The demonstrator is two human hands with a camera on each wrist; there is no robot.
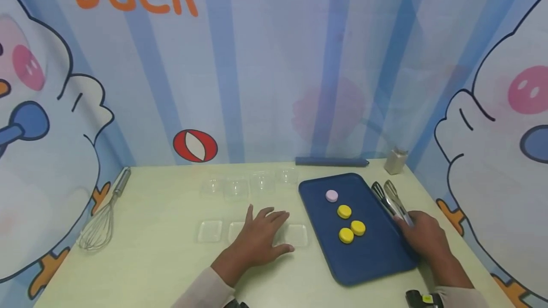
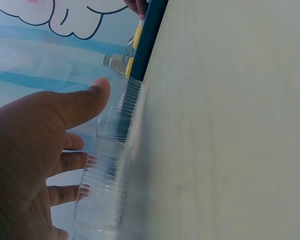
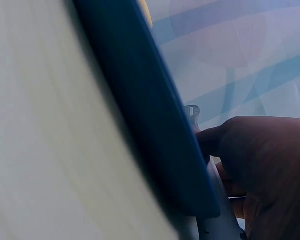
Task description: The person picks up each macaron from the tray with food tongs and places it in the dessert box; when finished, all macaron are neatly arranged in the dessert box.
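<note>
My left hand point(image 1: 255, 236), fingers spread, is over a row of clear plastic pieces, shallow and square, such as the one at the left end point(image 1: 210, 231) and the one at the right end point(image 1: 296, 235). In the left wrist view a clear ribbed plastic piece point(image 2: 107, 165) overlaps its fingertips. My right hand point(image 1: 425, 236) grips a pair of metal tongs point(image 1: 390, 199) by the handle end, beside the right edge of a blue tray point(image 1: 376, 263). On the tray lie one pale pink macaron point(image 1: 331, 196) and several yellow ones, including a front one point(image 1: 346, 235).
Behind the left hand stand several clear plastic cups point(image 1: 236, 188). A whisk point(image 1: 102, 220) lies at the far left. Along the back edge are a dark blue rod point(image 1: 331, 162) and a small metallic box point(image 1: 396, 161). A printed curtain point(image 1: 274, 61) walls the table's back.
</note>
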